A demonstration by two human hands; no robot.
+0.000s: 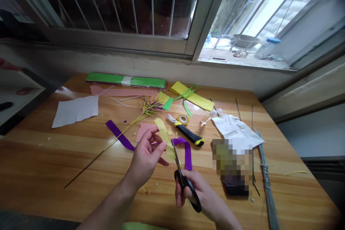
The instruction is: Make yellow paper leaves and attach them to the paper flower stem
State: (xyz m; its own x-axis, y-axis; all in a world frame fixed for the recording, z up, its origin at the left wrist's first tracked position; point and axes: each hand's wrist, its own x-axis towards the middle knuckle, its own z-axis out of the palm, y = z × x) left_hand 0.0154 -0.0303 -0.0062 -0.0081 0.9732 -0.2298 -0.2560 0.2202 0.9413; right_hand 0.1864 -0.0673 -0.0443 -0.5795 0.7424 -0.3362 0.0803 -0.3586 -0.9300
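My left hand (149, 148) pinches a short yellow strip of crepe paper (165, 138) between thumb and fingers, holding it upright over the table. In my right hand (198, 188) is a pair of scissors (182, 176) with black handles, its blades pointing up beside the strip's right edge. I cannot tell whether the blades touch the paper. Beneath both hands runs a purple paper strip (185, 152), partly hidden. A wire-stemmed paper flower (151, 105) with thin yellow and purple petals lies to the left. A black and yellow utility knife (188, 133) and a tape roll (182, 118) lie just beyond the hands.
Green paper in a clear wrapper (107, 78) and folded yellow paper (194, 96) lie at the back. White paper (77, 111) is at left. On the right are a small clear bottle (208, 116), crumpled white paper (234, 129), a pixelated dark object (234, 188) and a wire bundle (266, 183).
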